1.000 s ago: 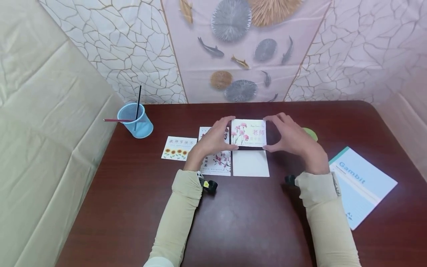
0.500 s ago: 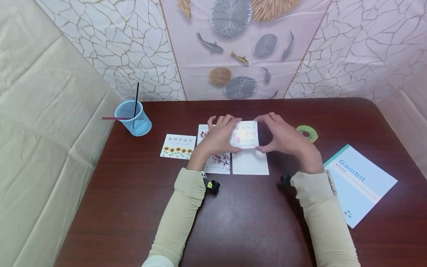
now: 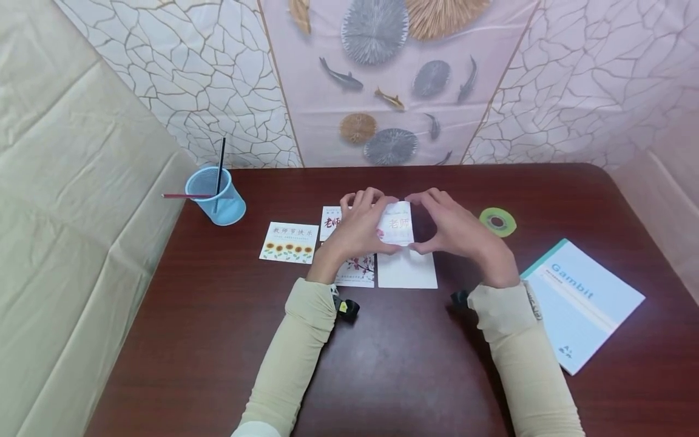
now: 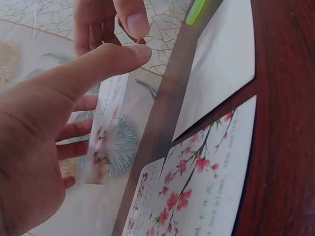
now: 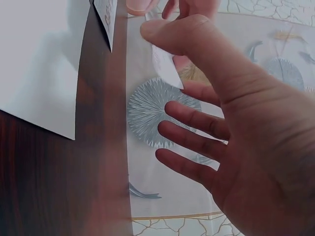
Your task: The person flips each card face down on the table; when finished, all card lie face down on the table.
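Observation:
In the head view a small white card with pink flowers and Chinese characters (image 3: 400,227) is held up between both hands. My left hand (image 3: 357,227) pinches its left side and covers part of it. My right hand (image 3: 459,233) grips the right edge between thumb and fingers. The two thumbs are close together along the near edge. Seen from the left wrist, the card (image 4: 104,118) stands off the table, nearly edge-on; from the right wrist, the card (image 5: 165,69) looks slightly curved. Below lie a blank white card (image 3: 406,270) and a plum-blossom card (image 3: 357,271).
A sunflower card (image 3: 289,243) lies left, near a red-lettered card (image 3: 330,221) partly behind my left hand. A blue mesh pen cup (image 3: 221,203) holds pencils at the back left. On the right are a green tape roll (image 3: 508,224) and a Gambit notebook (image 3: 584,303).
The right hand has moved left, nearer the left hand, and less of the flowered card shows between them. The green tape roll has come into full view.

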Motion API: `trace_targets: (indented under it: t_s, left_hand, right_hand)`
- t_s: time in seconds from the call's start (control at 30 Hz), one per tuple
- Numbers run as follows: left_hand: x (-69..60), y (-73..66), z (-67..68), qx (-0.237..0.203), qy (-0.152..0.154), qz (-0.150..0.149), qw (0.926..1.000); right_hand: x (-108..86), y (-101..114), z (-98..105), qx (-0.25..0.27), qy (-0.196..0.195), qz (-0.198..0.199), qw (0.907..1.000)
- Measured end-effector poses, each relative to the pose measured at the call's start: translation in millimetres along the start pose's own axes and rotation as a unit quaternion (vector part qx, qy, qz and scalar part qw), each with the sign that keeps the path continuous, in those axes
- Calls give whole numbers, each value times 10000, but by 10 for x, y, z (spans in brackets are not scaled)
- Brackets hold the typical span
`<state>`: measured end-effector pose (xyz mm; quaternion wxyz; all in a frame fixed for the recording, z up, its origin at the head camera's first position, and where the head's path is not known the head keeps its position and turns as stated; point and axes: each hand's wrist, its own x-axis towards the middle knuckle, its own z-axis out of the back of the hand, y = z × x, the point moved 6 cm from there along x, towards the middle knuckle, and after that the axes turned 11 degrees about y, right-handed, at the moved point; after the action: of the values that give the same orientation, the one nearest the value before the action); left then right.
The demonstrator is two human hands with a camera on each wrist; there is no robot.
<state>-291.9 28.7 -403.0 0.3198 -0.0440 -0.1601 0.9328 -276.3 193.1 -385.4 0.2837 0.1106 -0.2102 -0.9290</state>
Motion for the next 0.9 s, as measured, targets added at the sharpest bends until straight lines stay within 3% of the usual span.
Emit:
trace_targets:
  t_s: [0.2,0.3,0.37,0.47,0.5,0.6,0.67,0.7,0.73,0.9]
  left_hand:
    - [-40,64,63,-117,-275,32,9995]
    - [-73,86,140,-499,-524,-108,9973]
    - [-108,101,208,-1013,-705,-316,9918]
    - [-168,111,304,-2142,-819,-820,9699]
    - [-188,109,326,-2566,-796,-1011,9579]
    - [-254,46,412,-3691,-677,-1665,9118]
    - [-279,-8,454,-4078,-585,-1952,8901]
    - [-289,-37,472,-4195,-543,-2046,8827]
    - [-295,-63,489,-4245,-520,-2120,8787]
    - [-275,-102,464,-4232,-453,-2189,8780]
  right_hand:
    - [33,-8,7,253,8,109,9996]
    - [40,-12,2,375,62,83,9992]
    - [46,-22,-10,408,129,13,9991]
    - [46,-40,-23,429,253,-161,9986]
    - [45,-48,-28,426,283,-216,9985]
    - [34,-71,-33,370,354,-319,9982]
    - [24,-86,-32,315,356,-338,9983]
    - [18,-93,-30,296,344,-335,9984]
    - [12,-101,-28,298,332,-333,9984]
    - [-20,-126,-35,513,315,-324,9977]
